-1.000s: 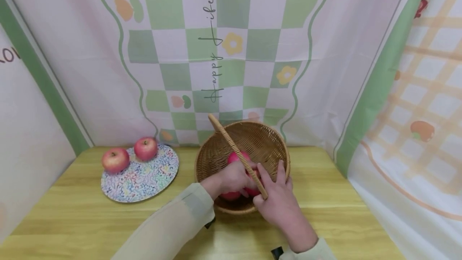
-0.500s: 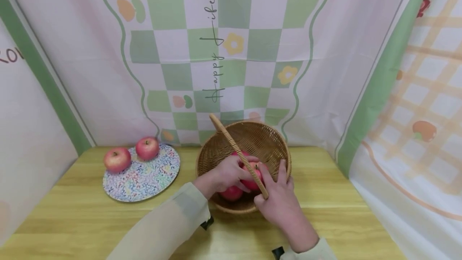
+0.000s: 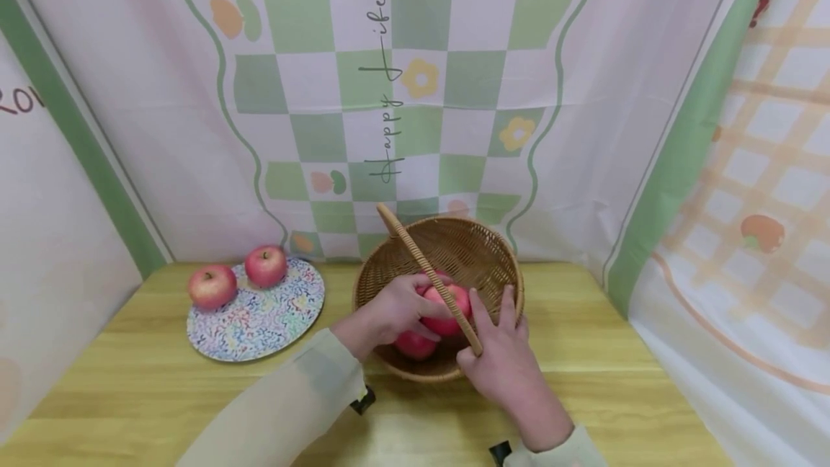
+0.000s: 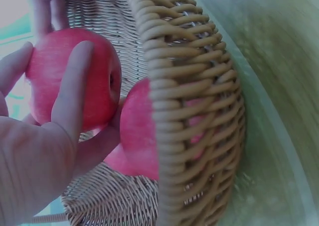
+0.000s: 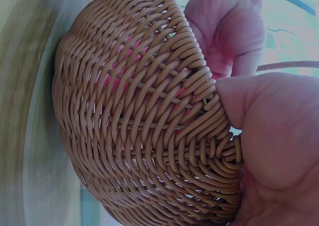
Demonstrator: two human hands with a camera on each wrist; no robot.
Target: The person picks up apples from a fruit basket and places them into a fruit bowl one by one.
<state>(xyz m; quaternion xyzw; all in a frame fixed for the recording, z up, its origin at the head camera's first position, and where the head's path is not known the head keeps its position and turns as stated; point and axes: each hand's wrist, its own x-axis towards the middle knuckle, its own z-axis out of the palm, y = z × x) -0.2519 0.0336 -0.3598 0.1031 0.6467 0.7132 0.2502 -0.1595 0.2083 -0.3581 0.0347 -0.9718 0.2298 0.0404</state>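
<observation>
In the head view, my left hand (image 3: 397, 308) reaches into a round wicker basket (image 3: 476, 243) and holds a red apple (image 3: 456, 301) beneath the slanting handle (image 3: 418, 258). The left wrist view shows its fingers and thumb spread around that apple (image 4: 103, 86). Another apple (image 3: 415, 345) lies lower in the basket, and red behind my left fingers looks like one more. My right hand (image 3: 502, 362) holds the basket's near right rim by the handle's foot, two fingers extending over the inside. Its thumb (image 5: 237, 99) presses the woven rim in the right wrist view.
Left of the basket, a speckled oval plate (image 3: 259, 330) carries two apples, one at its left edge (image 3: 212, 287) and one at the back (image 3: 266, 266). Both stand on a wooden table (image 3: 130, 395). A checked cloth (image 3: 415, 128) hangs right behind the basket.
My left hand has drawn slightly up and left inside the basket, and the apple in its fingers has turned and shifted left with it. My right hand has stayed on the rim.
</observation>
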